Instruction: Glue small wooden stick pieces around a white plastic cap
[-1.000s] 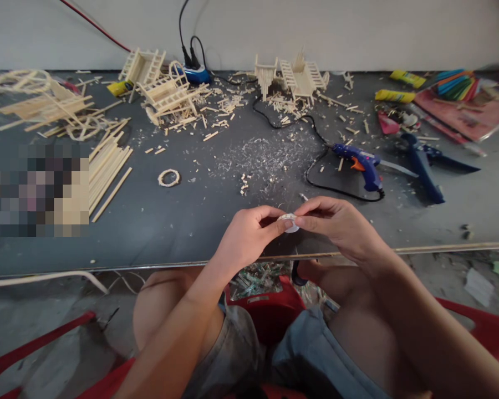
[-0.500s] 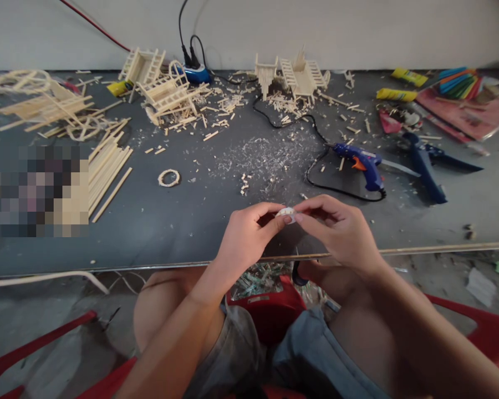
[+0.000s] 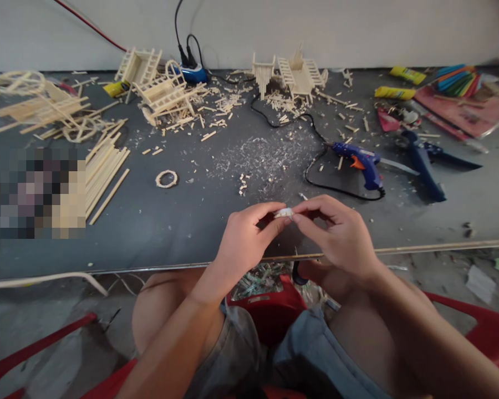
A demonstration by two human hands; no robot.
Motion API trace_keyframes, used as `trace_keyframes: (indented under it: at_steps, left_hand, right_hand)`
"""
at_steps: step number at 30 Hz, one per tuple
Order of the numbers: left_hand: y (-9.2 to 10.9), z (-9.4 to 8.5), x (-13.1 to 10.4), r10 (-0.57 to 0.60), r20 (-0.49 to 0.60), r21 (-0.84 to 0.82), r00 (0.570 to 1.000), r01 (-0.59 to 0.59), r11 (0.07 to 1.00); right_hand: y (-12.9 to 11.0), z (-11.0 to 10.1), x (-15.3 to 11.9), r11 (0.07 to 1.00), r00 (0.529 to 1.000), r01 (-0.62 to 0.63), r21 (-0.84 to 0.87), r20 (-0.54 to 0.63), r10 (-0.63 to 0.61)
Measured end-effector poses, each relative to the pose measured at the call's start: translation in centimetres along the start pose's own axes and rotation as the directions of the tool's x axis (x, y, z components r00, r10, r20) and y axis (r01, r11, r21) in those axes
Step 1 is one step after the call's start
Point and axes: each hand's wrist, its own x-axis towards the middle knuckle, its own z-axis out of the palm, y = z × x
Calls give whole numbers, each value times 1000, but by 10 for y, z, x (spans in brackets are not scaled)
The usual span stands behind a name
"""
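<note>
Between the fingertips of both hands is a small whitish rounded piece (image 3: 283,213), with pale bits along its edge; the fingers cover part of it. My left hand (image 3: 242,237) pinches its left end between thumb and fingers, and my right hand (image 3: 340,235) pinches the right end. Both are just above the front edge of the grey table (image 3: 199,233). A little ring of pale wooden bits (image 3: 166,178) lies flat to the left, apart from the hands. Beyond my right hand lies a blue glue gun (image 3: 363,162) with an orange trigger.
Wooden sticks (image 3: 106,180) lie at the left. Stick-built models, one being a small cart-like frame (image 3: 301,77), stand along the wall amid cut scraps. A black cord (image 3: 310,166) loops by the glue gun. Dark blue cutters (image 3: 424,166) and yellow tubes (image 3: 395,93) are at the right.
The whitish piece has been tilted in my fingertips, so its bits now show along the lower edge. Both hands keep their pinch, and the view has shifted slightly.
</note>
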Motion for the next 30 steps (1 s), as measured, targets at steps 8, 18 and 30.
trace_keyframes:
  at_steps: [8, 18, 30]
  left_hand:
    - [4, 2, -2, -21, -16, -90, 1000, 19, 996]
    - [4, 1, -2, 37, -46, -39, 998, -38, 998]
    - [3, 1, -1, 80, -61, -40, 995, -82, 996]
  right_hand:
    - [-3, -1, -1, 999, 999, 32, -26, -29, -33]
    - [-4, 0, -2, 995, 995, 91, -40, -37, -92]
    - [-6, -2, -2, 992, 993, 104, -64, -51, -108]
